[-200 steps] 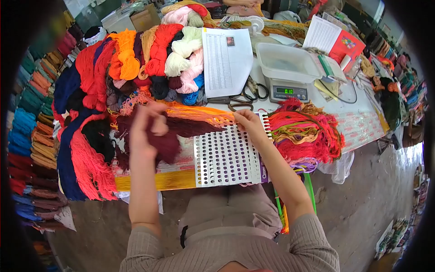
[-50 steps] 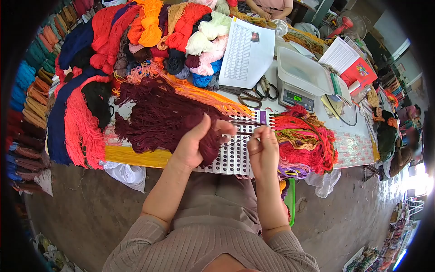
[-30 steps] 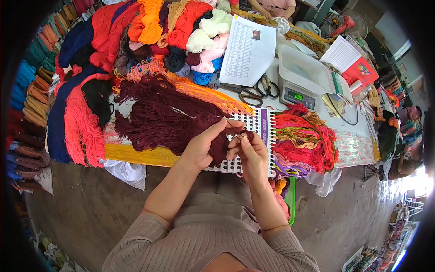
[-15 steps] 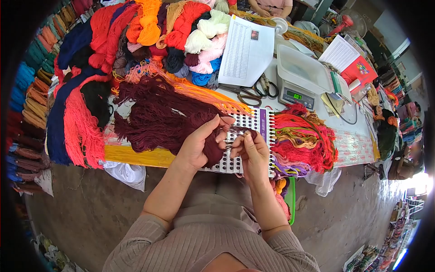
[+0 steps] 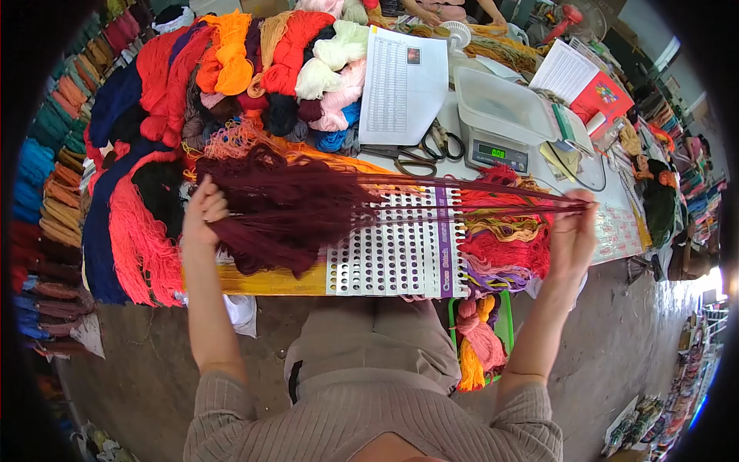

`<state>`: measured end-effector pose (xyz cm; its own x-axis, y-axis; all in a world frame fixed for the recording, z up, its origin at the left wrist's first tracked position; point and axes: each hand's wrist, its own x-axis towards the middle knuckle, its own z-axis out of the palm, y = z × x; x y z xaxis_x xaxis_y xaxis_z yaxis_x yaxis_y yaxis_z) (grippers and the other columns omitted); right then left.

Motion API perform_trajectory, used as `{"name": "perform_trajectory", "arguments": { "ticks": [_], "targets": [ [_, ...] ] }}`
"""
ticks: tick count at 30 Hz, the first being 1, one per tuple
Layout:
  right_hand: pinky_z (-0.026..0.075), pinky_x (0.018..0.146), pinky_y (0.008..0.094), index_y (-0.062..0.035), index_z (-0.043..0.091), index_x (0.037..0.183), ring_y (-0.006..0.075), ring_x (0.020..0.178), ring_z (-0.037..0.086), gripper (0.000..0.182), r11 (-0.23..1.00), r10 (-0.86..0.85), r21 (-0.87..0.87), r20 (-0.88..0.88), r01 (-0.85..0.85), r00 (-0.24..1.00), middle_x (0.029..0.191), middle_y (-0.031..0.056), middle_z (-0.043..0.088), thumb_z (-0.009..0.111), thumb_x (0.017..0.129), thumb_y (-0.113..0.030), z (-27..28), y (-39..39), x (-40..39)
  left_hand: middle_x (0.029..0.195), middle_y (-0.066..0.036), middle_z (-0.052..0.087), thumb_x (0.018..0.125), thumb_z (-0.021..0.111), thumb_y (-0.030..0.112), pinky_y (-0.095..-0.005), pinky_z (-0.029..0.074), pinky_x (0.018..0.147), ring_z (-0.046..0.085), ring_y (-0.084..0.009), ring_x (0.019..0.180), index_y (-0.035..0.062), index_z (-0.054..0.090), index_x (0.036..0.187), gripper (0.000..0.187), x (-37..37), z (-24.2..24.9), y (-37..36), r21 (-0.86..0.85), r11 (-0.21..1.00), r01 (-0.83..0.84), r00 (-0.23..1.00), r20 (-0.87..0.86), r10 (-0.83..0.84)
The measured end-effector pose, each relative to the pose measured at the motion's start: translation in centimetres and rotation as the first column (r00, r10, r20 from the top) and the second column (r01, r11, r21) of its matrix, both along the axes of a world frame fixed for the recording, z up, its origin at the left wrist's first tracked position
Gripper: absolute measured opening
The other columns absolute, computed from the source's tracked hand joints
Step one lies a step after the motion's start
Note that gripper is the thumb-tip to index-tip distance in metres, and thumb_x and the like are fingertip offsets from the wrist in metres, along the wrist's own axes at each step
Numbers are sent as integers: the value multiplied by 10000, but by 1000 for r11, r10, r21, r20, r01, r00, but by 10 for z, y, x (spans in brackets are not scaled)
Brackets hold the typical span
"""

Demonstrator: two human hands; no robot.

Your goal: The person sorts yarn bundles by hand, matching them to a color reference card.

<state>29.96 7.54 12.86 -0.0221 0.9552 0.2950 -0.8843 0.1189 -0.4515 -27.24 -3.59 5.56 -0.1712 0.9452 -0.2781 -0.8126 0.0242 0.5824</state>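
Observation:
A bundle of dark maroon embroidery thread (image 5: 285, 212) lies across the table in front of me. At its left end, my left hand (image 5: 204, 212) is closed on the thread. Well to the right, my right hand (image 5: 576, 219) pinches several long strands pulled taut from the bundle. These strands pass over a white perforated thread card (image 5: 400, 266) with a purple "Cross Stitch" strip. Red, pink, olive and purple threads (image 5: 504, 239) hang from the holes along the card's right edge, beneath the stretched strands.
Colourful skeins (image 5: 231, 54) are heaped at the back left, with coral thread (image 5: 138, 223) at the left edge. Behind the card are scissors (image 5: 416, 162), a printed sheet (image 5: 404, 88) and a scale (image 5: 496, 156) bearing a plastic tub (image 5: 504, 100). A green basket (image 5: 506, 327) stands below the table.
My hands, close together over the card before, have moved far apart. The left went to the bundle's left end; the right drew strands out to the right, stretching them straight.

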Motion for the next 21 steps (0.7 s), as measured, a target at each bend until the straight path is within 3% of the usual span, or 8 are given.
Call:
{"name": "perform_trajectory", "arguments": {
  "ticks": [2, 4, 7, 10, 11, 12, 15, 21],
  "targets": [
    [390, 671, 269, -36, 471, 886, 123, 743, 448, 162, 996, 85, -27, -97, -88, 992, 839, 35, 467, 453, 937, -189, 9, 13, 28, 466, 67, 278, 935, 467, 259, -183, 215, 323, 239, -43, 349, 112, 474, 697, 280, -40, 6, -10, 16, 998, -67, 998, 21, 67],
    [318, 587, 243, -42, 460, 823, 99, 648, 362, 167, 997, -78, 0, 207, 80, 975, 765, 17, 415, 476, 926, -173, 13, 35, 84, 469, 63, 269, 934, 462, 217, -185, 225, 329, 236, -41, 354, 126, 422, 664, 288, -90, 16, -23, 87, 984, -155, 987, -33, 158],
    [294, 576, 234, -64, 435, 735, 102, 583, 320, 164, 733, -599, -20, 454, 680, 660, 641, -13, 337, 521, 866, -113, 22, 74, 238, 472, 59, 276, 902, 445, 195, -211, 271, 364, 279, -68, 370, 155, 356, 558, 358, -216, 13, -60, 234, 865, -444, 896, 82, 437],
    [269, 506, 214, -86, 423, 733, 83, 531, 277, 174, 586, -785, 226, 397, 778, 476, 624, -35, 299, 488, 890, -125, 79, 42, 209, 534, 50, 353, 924, 434, 234, -210, 298, 426, 324, -65, 432, 4, 459, 1190, 353, -148, 74, -70, 641, 712, -288, 953, 117, 279],
    [259, 474, 209, -63, 482, 765, 64, 517, 290, 139, 725, -678, 274, 447, 632, 584, 626, -48, 340, 507, 885, -128, 77, 44, 194, 582, 43, 389, 927, 446, 230, -210, 302, 439, 341, -58, 460, -10, 374, 1304, 453, -82, 99, -57, 699, 689, -190, 980, 97, 171],
    [275, 496, 190, -44, 562, 840, 37, 549, 349, 98, 596, -709, 350, 652, 723, 269, 653, -59, 424, 517, 877, -123, 71, 44, 148, 674, 27, 435, 927, 452, 215, -204, 307, 450, 341, -59, 473, 9, 238, 1381, 542, -44, 105, -45, 699, 697, -160, 985, 66, 161],
    [433, 722, 227, -50, 615, 1048, 77, 774, 537, 223, 830, -442, 447, 892, 335, -95, 874, -6, 603, 511, 893, -172, 2, 50, 54, 674, 22, 465, 859, 533, 82, -190, 295, 458, 351, -56, 503, 56, 488, 1174, 318, 65, 90, 6, 411, 898, -157, 967, -119, 224],
    [453, 559, 238, -22, 434, 1063, 116, 597, 556, 263, 951, -203, 189, 978, -246, -35, 669, 47, 579, 563, 835, -53, -96, 32, -126, 1012, -26, 628, 816, 633, 274, -213, 438, 544, 567, -109, 677, 103, 590, 1089, 325, 197, -5, 63, -188, 905, 382, 912, -80, -402]
  ]
}}
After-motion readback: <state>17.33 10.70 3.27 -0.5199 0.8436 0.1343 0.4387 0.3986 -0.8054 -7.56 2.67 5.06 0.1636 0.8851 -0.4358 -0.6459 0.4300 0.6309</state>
